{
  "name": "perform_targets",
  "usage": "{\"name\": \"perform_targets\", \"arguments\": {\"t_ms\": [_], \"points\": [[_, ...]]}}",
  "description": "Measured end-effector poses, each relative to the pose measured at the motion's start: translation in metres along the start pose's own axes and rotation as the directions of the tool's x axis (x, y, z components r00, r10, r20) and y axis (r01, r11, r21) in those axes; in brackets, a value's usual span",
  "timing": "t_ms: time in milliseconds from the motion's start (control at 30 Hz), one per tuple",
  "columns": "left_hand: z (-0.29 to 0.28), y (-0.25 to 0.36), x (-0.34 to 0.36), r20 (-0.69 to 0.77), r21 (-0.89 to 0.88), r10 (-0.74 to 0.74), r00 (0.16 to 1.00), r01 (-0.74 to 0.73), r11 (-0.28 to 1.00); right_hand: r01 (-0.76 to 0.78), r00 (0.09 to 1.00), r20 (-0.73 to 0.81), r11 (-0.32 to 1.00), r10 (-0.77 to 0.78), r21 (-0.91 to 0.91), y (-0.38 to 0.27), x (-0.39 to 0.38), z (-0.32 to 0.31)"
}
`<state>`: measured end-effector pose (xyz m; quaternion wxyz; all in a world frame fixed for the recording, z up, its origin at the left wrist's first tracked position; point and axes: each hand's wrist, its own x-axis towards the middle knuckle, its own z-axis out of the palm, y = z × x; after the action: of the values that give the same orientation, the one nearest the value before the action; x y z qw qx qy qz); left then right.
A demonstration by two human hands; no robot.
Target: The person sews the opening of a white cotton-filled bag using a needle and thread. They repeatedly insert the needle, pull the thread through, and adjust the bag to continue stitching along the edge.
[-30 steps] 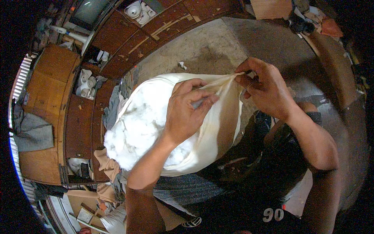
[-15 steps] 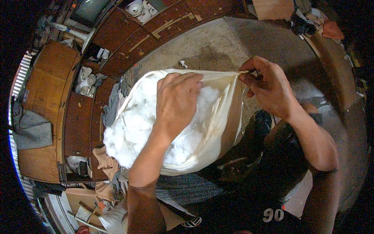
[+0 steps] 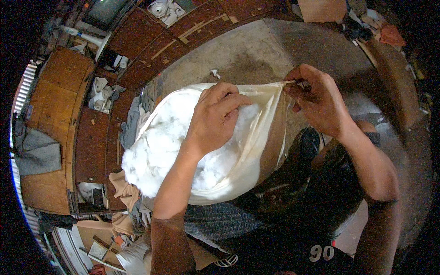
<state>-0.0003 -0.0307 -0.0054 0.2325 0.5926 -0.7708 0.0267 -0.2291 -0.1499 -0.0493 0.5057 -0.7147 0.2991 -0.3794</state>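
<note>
A cream cloth cover (image 3: 263, 151) lies across my lap with its mouth open, full of fluffy white fibre stuffing (image 3: 160, 133). Pinched between thumb and fingers, the cover's far right corner is pulled taut by my right hand (image 3: 318, 101). My left hand (image 3: 215, 119) hovers over the stuffing near the cover's far edge, its fingers bent and apart. I see nothing held in it, though its palm side is partly hidden.
Dark wooden drawers (image 3: 151, 55) stand along the far left, with a lighter wooden cabinet (image 3: 50, 110) nearer. White thread cones (image 3: 101, 94) sit in a compartment. Grey cloth (image 3: 130, 121) and beige cloth (image 3: 126, 190) lie left of the cover. A white scrap (image 3: 215, 73) rests on the floor.
My left hand has shifted slightly right, its fingers going from laid flat to bent. My right hand has moved a little right, still pinching the cover's corner.
</note>
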Motion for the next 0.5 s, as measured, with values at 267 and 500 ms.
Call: {"name": "perform_targets", "arguments": {"t_ms": [267, 500], "points": [[-0.004, 0.029, 0.000, 0.003, 0.027, -0.070, 0.998, 0.070, 0.997, 0.067, 0.998, 0.023, 0.996, -0.065, -0.064, 0.003, 0.004, 0.001], [0.010, 0.034, -0.006, 0.010, 0.072, -0.109, 0.994, 0.108, 0.992, 0.071, 0.997, 0.026, 0.997, -0.070, -0.041, 0.010, 0.011, 0.001]]}}
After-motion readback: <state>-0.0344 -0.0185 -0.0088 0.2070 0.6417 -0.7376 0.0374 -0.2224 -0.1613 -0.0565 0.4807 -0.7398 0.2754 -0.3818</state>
